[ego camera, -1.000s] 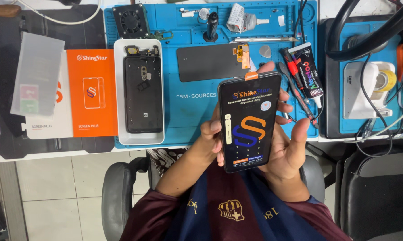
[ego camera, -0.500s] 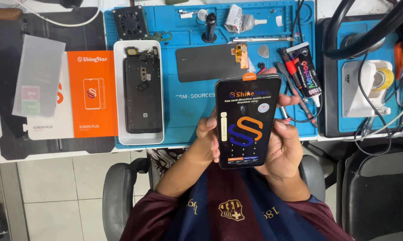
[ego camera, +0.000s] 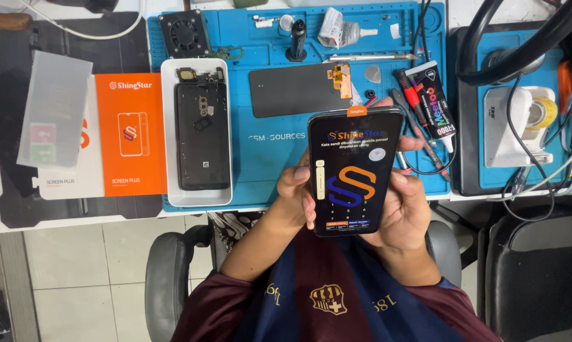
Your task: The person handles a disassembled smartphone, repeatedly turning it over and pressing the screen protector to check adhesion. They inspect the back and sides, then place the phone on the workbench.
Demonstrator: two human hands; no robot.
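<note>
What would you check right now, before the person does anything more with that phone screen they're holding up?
1. Both hands on the replacement screen: ok. The left hand grips one long edge, the right hand cradles the other.
2. Protective film with its orange pull tab in place: ok, the tab shows at the top edge.
3. Opened phone body safely parked: ok, it lies in the white tray.
4. Space on the blue mat for setting the screen down: ok, bare mat lies beside the tray.
5. Glue tube capped: cannot tell.
6. Back of the screen clean: cannot tell, it faces away.
</note>
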